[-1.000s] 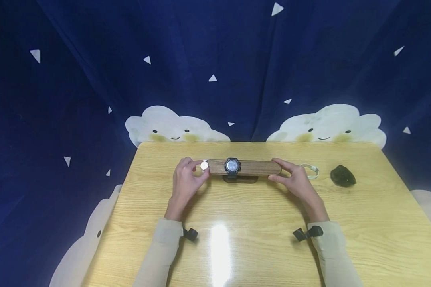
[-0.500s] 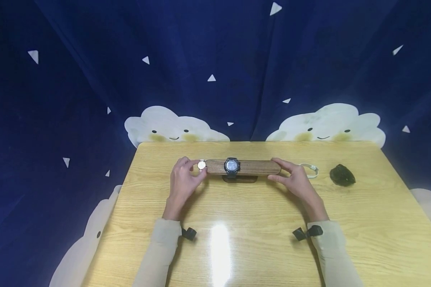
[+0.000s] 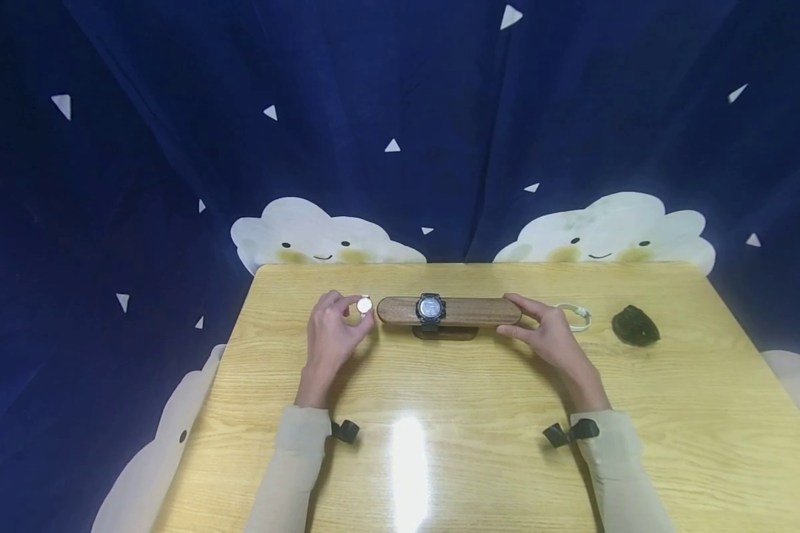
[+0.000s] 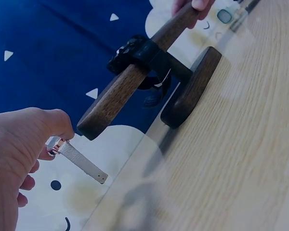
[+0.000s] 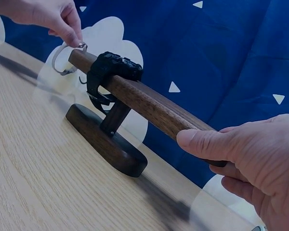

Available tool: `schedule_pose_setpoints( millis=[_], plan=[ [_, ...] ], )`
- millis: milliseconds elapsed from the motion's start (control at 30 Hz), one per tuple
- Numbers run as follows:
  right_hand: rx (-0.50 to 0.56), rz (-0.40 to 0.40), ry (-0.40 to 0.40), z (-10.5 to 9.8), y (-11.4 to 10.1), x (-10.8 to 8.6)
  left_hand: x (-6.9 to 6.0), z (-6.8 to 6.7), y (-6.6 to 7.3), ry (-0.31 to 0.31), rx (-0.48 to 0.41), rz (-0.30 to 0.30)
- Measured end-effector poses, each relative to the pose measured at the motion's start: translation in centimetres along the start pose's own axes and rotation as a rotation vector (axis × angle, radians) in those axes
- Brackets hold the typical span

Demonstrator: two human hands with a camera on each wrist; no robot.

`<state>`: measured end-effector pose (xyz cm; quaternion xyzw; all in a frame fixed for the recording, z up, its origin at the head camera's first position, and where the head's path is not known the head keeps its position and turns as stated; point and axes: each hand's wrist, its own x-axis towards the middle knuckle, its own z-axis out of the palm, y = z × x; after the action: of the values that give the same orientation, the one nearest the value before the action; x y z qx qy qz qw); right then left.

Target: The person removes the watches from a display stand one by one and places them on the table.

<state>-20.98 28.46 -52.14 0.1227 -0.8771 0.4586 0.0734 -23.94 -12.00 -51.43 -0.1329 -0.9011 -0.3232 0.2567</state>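
Observation:
My left hand point(image 3: 330, 328) pinches a small wristwatch point(image 3: 364, 304) by its round case, just off the left end of a wooden watch stand point(image 3: 476, 311). Its pale strap point(image 4: 84, 162) hangs down in the left wrist view. Around the stand's bar sits a black chunky wristwatch point(image 3: 430, 306), left of the middle. The right end of the bar is gripped by my right hand point(image 3: 552, 337), thumb on the near side in the right wrist view point(image 5: 204, 141). The stand's oval base point(image 5: 106, 139) rests on the table, with the bar raised above it on a short post.
A white-strapped watch point(image 3: 581, 317) lies on the table point(image 3: 493, 444) behind my right hand. Further right is a dark, rock-like lump point(image 3: 635, 326). A navy curtain point(image 3: 347, 111) with clouds and triangles hangs beyond the table's back edge.
My left hand has drawn the small wristwatch leftward, off the left end of the bar. My right hand keeps its grip, and the stand and black watch stay in place.

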Motion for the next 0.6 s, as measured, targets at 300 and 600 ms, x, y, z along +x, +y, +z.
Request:
schedule_pose_setpoints(
  millis=[300,600],
  plan=[
    [0.008,-0.002,-0.003,0.05,0.06,-0.04,0.01,-0.18,-0.48,0.005,0.027,-0.022],
    [0.016,0.01,-0.006,0.05,0.18,0.0,-0.08,-0.16,-0.85,0.017,0.055,-0.024]
  ],
)
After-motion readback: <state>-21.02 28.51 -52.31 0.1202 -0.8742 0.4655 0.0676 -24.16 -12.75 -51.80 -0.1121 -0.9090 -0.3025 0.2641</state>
